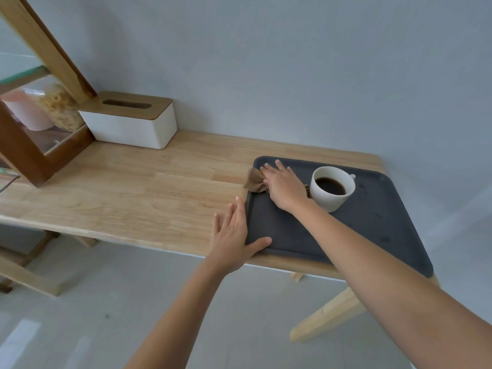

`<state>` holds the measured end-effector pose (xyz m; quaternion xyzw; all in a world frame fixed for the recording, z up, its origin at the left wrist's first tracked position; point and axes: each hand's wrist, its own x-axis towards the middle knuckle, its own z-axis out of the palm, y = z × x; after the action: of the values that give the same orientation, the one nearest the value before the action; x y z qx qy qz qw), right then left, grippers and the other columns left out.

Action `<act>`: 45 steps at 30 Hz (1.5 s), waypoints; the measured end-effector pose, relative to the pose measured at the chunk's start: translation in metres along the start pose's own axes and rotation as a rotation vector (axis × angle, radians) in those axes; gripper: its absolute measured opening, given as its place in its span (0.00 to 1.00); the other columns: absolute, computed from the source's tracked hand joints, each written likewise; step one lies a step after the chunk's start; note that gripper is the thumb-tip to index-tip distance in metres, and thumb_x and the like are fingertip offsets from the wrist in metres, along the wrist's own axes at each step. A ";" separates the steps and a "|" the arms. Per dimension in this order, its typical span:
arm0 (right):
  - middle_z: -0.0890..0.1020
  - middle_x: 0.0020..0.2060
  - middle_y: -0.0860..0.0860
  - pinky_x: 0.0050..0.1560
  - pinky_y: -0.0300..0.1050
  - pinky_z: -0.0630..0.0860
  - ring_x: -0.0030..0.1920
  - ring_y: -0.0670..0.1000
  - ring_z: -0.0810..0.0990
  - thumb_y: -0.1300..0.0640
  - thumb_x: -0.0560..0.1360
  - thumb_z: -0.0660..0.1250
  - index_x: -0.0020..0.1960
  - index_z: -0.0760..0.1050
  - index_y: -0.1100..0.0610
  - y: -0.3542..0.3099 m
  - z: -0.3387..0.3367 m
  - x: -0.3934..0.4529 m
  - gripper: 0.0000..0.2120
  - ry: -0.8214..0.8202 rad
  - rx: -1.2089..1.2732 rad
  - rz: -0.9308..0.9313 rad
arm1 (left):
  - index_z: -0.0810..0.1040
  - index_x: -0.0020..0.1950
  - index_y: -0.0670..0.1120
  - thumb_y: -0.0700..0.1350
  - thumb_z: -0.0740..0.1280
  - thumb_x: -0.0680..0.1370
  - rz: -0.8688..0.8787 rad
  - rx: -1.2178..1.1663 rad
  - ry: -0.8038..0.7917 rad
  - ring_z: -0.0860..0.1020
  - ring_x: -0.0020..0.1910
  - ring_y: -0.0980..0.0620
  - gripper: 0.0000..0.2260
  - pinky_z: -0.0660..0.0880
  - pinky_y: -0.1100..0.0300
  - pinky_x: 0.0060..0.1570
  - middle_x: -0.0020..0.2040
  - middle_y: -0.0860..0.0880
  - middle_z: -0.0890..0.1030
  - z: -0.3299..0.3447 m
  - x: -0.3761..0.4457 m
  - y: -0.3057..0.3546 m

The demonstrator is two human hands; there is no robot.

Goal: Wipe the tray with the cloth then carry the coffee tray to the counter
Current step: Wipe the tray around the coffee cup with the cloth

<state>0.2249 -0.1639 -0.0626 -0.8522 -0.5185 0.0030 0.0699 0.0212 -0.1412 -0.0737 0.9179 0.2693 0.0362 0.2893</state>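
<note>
On the right end of the wooden table (pixel 149 187) sits the dark tray (pixel 372 225). The right hand (pixel 286 187) presses the brown cloth (pixel 256 180) flat-fingered at its far left corner, just beside the full coffee cup (pixel 332 189). The left hand (pixel 234 235), fingers spread, steadies the rim. A wide sweep could knock the cup and spill.

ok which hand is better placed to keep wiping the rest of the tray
Right. The right hand already presses flat on the brown cloth at the tray's far left corner. The left hand lies at the tray's left edge, thumb on the rim, seemingly steadying it.
</note>
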 end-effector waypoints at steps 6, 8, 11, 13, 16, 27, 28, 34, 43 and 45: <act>0.69 0.70 0.52 0.58 0.56 0.75 0.72 0.59 0.62 0.68 0.77 0.57 0.71 0.64 0.48 0.007 -0.005 0.034 0.27 0.176 0.111 0.117 | 0.34 0.77 0.45 0.65 0.55 0.77 0.015 0.069 -0.046 0.35 0.77 0.51 0.42 0.34 0.45 0.75 0.80 0.51 0.40 -0.002 0.000 -0.001; 0.72 0.68 0.51 0.52 0.54 0.77 0.70 0.57 0.66 0.70 0.75 0.56 0.69 0.69 0.46 0.007 -0.003 0.037 0.28 0.176 0.150 0.121 | 0.34 0.77 0.45 0.67 0.52 0.77 0.022 0.120 -0.052 0.35 0.78 0.50 0.42 0.35 0.45 0.75 0.80 0.51 0.39 -0.001 0.000 -0.003; 0.78 0.62 0.49 0.50 0.52 0.76 0.62 0.58 0.72 0.70 0.74 0.57 0.66 0.73 0.49 0.004 -0.001 0.033 0.26 0.186 0.185 0.080 | 0.33 0.77 0.44 0.72 0.45 0.73 0.040 0.178 -0.051 0.34 0.77 0.50 0.45 0.35 0.44 0.75 0.80 0.50 0.37 0.001 -0.003 -0.003; 0.77 0.64 0.50 0.54 0.53 0.74 0.60 0.59 0.71 0.69 0.74 0.57 0.68 0.71 0.52 0.000 0.001 0.028 0.25 0.181 0.142 0.073 | 0.33 0.77 0.43 0.77 0.45 0.68 0.042 0.175 -0.063 0.33 0.77 0.50 0.51 0.35 0.43 0.75 0.79 0.49 0.36 0.001 -0.005 -0.002; 0.75 0.66 0.53 0.57 0.52 0.71 0.57 0.59 0.71 0.65 0.75 0.60 0.71 0.66 0.55 -0.011 0.003 0.010 0.25 0.149 0.067 0.076 | 0.33 0.77 0.43 0.79 0.47 0.65 0.040 0.188 -0.050 0.33 0.77 0.49 0.55 0.36 0.42 0.75 0.79 0.48 0.36 0.002 -0.006 -0.001; 0.65 0.75 0.51 0.64 0.50 0.69 0.61 0.57 0.69 0.62 0.80 0.56 0.73 0.63 0.41 -0.019 -0.002 -0.109 0.26 0.063 0.133 -0.051 | 0.37 0.78 0.43 0.81 0.49 0.62 0.017 0.205 0.029 0.38 0.79 0.50 0.58 0.41 0.42 0.76 0.80 0.48 0.41 0.008 -0.005 0.001; 0.66 0.74 0.49 0.64 0.50 0.69 0.60 0.56 0.69 0.62 0.80 0.55 0.72 0.64 0.41 -0.012 -0.004 -0.118 0.25 0.057 0.149 -0.045 | 0.37 0.78 0.43 0.81 0.49 0.62 0.015 0.204 0.025 0.39 0.79 0.50 0.58 0.41 0.43 0.76 0.80 0.48 0.41 0.008 -0.005 0.001; 0.67 0.74 0.46 0.67 0.49 0.68 0.66 0.55 0.69 0.63 0.80 0.55 0.70 0.68 0.43 0.053 -0.015 -0.167 0.23 0.057 0.174 0.053 | 0.37 0.78 0.43 0.81 0.49 0.62 0.007 0.190 0.010 0.39 0.79 0.50 0.58 0.41 0.43 0.76 0.80 0.49 0.42 0.005 -0.007 0.004; 0.70 0.72 0.49 0.68 0.51 0.70 0.67 0.56 0.69 0.67 0.78 0.58 0.71 0.69 0.48 0.104 -0.028 -0.203 0.24 0.122 0.139 0.322 | 0.37 0.78 0.44 0.80 0.51 0.63 0.000 0.166 0.008 0.38 0.79 0.51 0.58 0.39 0.44 0.76 0.80 0.50 0.41 0.004 -0.008 0.006; 0.71 0.71 0.49 0.66 0.51 0.71 0.66 0.56 0.70 0.68 0.77 0.58 0.71 0.69 0.49 0.094 -0.025 -0.199 0.25 0.130 0.107 0.299 | 0.36 0.78 0.44 0.80 0.51 0.62 -0.001 0.164 0.008 0.38 0.78 0.51 0.58 0.39 0.43 0.76 0.80 0.50 0.41 0.004 -0.008 0.006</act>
<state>0.2175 -0.3852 -0.0625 -0.9132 -0.3796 -0.0143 0.1475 0.0183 -0.1513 -0.0733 0.9382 0.2729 0.0174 0.2122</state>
